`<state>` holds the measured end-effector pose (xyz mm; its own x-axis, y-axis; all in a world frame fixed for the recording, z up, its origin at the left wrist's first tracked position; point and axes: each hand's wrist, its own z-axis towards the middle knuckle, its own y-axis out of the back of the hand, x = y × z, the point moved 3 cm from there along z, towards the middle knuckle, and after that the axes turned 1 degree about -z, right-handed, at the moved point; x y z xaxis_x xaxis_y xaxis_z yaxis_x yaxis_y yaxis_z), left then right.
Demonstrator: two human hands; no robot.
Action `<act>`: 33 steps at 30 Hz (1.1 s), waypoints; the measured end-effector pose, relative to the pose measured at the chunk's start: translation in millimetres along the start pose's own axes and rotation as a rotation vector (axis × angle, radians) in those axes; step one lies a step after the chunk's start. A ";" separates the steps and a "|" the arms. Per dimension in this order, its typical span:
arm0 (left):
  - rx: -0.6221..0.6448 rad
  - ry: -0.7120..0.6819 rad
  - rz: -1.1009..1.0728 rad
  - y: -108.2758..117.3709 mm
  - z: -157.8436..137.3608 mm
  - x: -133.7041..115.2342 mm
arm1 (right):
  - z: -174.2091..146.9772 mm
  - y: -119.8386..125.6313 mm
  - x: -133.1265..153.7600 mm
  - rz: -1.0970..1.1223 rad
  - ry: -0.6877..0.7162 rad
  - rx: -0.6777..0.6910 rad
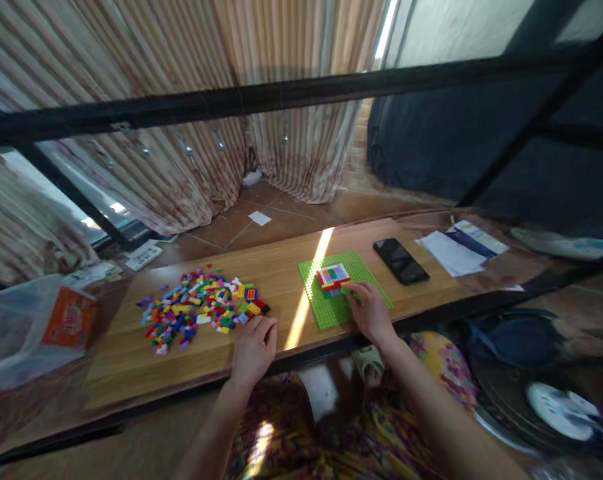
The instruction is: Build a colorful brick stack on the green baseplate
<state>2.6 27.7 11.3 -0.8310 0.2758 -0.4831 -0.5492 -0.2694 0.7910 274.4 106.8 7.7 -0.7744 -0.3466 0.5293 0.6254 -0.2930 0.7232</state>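
Curtains [131, 53] hang beyond the wooden bench [276, 270]. Loose bricks [196, 307], then the left hand [254, 347], curled, contents unclear; brick model [333, 275] on its green baseplate [331, 313]; right hand [369, 310] at its edge, pinch unclear; black phone [400, 260].

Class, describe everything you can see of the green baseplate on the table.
The green baseplate is a thin, four-sided, studded sheet that looks like plastic. It lies flat on the wooden table, slightly askew, left of the phone. A strip of sunlight crosses its left part. A small multicoloured brick build stands on it. The right hand covers some of its near right side; whether they touch is unclear.
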 end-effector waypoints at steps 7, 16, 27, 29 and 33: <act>-0.014 -0.004 -0.003 1.2 -0.1 -0.7 | 11.4 2.2 -1.5 0.055 0.077 0.020; -0.002 0.019 -0.004 0.6 -0.9 0.1 | 9.2 -0.4 -8.4 0.046 0.082 -0.002; -0.008 0.018 -0.003 -1.0 -1.9 0.8 | -5.9 -3.6 -10.3 -0.189 0.166 -0.026; -0.005 0.023 -0.002 -1.3 -2.7 0.7 | -7.2 -4.8 -13.9 -0.202 0.189 -0.013; 0.009 0.030 0.000 -2.0 -4.0 0.5 | -7.5 -8.3 -22.3 -0.173 0.209 0.006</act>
<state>3.0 24.7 8.0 -0.8331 0.2483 -0.4943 -0.5489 -0.2614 0.7939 287.2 110.3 -13.4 -0.8328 -0.4687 0.2945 0.4842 -0.3590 0.7979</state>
